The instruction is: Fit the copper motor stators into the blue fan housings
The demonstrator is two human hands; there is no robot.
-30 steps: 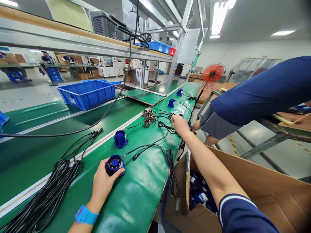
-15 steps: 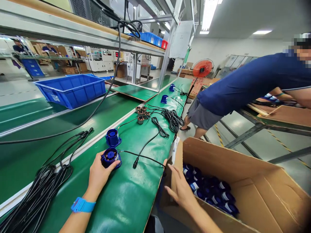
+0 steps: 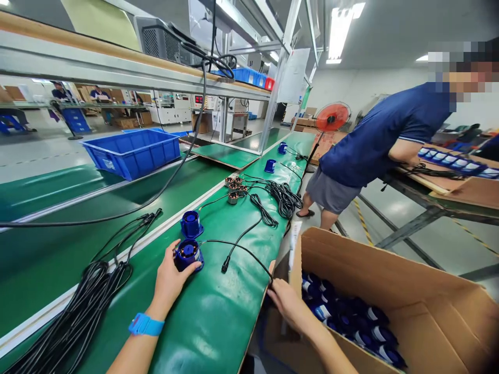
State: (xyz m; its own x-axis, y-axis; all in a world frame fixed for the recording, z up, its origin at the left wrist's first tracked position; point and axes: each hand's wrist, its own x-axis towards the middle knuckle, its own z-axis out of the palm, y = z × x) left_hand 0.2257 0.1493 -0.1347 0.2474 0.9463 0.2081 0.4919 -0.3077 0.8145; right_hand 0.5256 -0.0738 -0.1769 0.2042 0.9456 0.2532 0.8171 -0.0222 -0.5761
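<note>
My left hand (image 3: 174,275) is wrapped round a blue round motor housing (image 3: 189,251) with copper windings showing inside, standing on the green work surface (image 3: 218,311). A black cable (image 3: 237,244) runs from this housing to the surface's right edge. There my right hand (image 3: 287,301) is closed on the cable, fingers pinched together. Just behind the held housing stands a second blue housing (image 3: 191,224). A loose black cable connector (image 3: 225,266) lies to the right. Farther back are several copper-wound stators (image 3: 235,187) beside coiled black cables (image 3: 284,197).
An open cardboard box (image 3: 436,291) holding several blue housings stands at the right. A bundle of black cables (image 3: 93,296) lies at the left. A blue bin (image 3: 134,156) sits beyond the belt. A co-worker (image 3: 374,140) bends at another table, near a red fan (image 3: 332,118).
My right hand has gone from open fingers beside the cable to closed on it. The left hand keeps its hold on the housing. The co-worker has straightened somewhat, and the view has shifted.
</note>
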